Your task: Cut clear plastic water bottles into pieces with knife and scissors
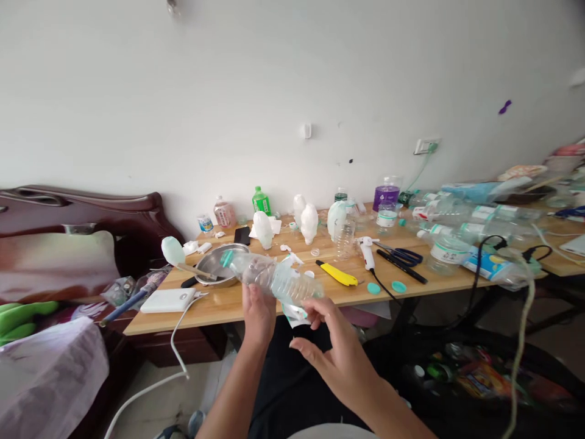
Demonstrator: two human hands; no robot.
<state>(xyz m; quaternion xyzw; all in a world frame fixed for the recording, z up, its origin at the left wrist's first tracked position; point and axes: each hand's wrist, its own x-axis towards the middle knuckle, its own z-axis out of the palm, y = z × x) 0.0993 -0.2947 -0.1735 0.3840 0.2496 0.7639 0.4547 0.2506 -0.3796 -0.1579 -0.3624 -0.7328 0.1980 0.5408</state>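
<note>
A clear plastic bottle [260,271] with a green cap [226,258] lies tilted in my left hand [259,311], whose fingers are wrapped round it from below. The cap points to the left, the ribbed bottom end to the right. A partly loose label [295,311] hangs under the bottle near its bottom end. My right hand [331,338] is at that end, its fingertips at the bottle and label. Its thumb stands well apart from the fingers, and no firm grip shows.
Behind the bottle are a metal bowl [214,261], white bulb-shaped pieces [309,224], a yellow utility knife [337,273], a glue gun [367,255], scissors [404,255] and a black marker [401,266]. Several empty bottles [484,231] crowd the right. A power bank [167,300] lies at the left edge.
</note>
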